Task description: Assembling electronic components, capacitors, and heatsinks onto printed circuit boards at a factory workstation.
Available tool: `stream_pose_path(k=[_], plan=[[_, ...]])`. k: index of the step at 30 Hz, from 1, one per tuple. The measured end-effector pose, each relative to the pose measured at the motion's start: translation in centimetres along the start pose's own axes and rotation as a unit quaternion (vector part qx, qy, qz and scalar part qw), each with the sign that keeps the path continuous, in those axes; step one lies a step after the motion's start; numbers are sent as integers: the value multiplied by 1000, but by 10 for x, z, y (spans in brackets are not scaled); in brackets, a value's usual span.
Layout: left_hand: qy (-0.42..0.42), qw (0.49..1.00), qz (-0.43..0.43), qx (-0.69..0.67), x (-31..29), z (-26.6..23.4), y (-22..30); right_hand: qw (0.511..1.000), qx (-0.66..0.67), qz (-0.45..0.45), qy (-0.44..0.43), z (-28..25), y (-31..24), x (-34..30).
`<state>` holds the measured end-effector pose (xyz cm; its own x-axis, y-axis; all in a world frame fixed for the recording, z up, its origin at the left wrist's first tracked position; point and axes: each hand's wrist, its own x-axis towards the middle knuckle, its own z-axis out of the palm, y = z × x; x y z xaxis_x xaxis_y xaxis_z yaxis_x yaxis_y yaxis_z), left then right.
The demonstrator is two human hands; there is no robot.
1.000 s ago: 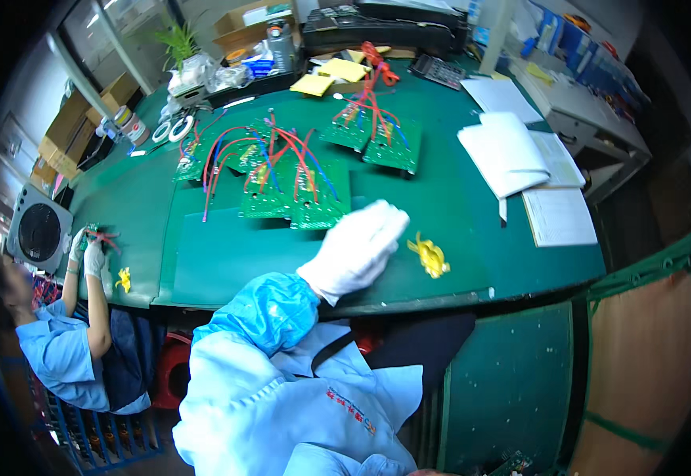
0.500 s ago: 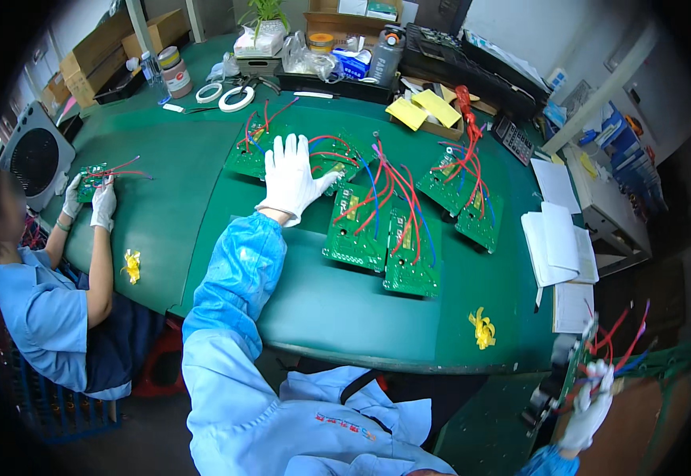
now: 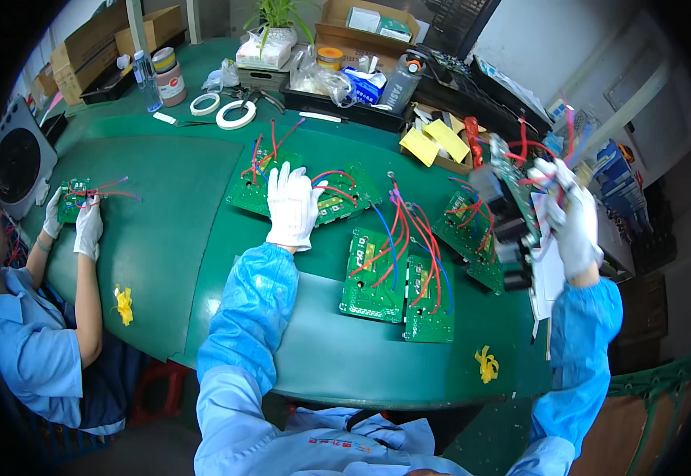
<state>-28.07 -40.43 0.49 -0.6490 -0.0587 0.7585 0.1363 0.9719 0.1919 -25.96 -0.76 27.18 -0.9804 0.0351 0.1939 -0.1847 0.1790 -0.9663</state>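
Nearest the person, two green circuit boards (image 3: 397, 285) with red and blue wires lie side by side on the green tabletop (image 3: 163, 238), just short of a yellow twist of material (image 3: 486, 365) by the front edge. Beyond them the left hand (image 3: 292, 208), in a white glove, rests flat with fingers spread on another wired board (image 3: 306, 186), pressing on it rather than gripping it. Out to the right, the right hand (image 3: 571, 222) is closed around a raised circuit board (image 3: 516, 190), held upright off the tabletop with its red wires sticking up. The step in hand looks like sorting or gathering boards: one lifted, one pinned down. The next move would seem to call for a secure grip on the flat board without snagging its loose wires on its neighbours. Farther left, a co-worker's gloved hands (image 3: 76, 222) hold a small board (image 3: 72, 198). At the far edge stand tape rolls (image 3: 222, 111), a box (image 3: 361, 24) and a potted plant (image 3: 274, 16).
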Motion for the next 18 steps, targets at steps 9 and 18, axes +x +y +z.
stream_pose_path(k=[9, 18], plan=[[43, 996, -69, 41, 13, 9, -30, 998, -36, -15, -58, 138, 54, 99], [38, 990, -57, 120, 28, -3, -51, 977, -135, -26, -163, 246, 117, 123]])
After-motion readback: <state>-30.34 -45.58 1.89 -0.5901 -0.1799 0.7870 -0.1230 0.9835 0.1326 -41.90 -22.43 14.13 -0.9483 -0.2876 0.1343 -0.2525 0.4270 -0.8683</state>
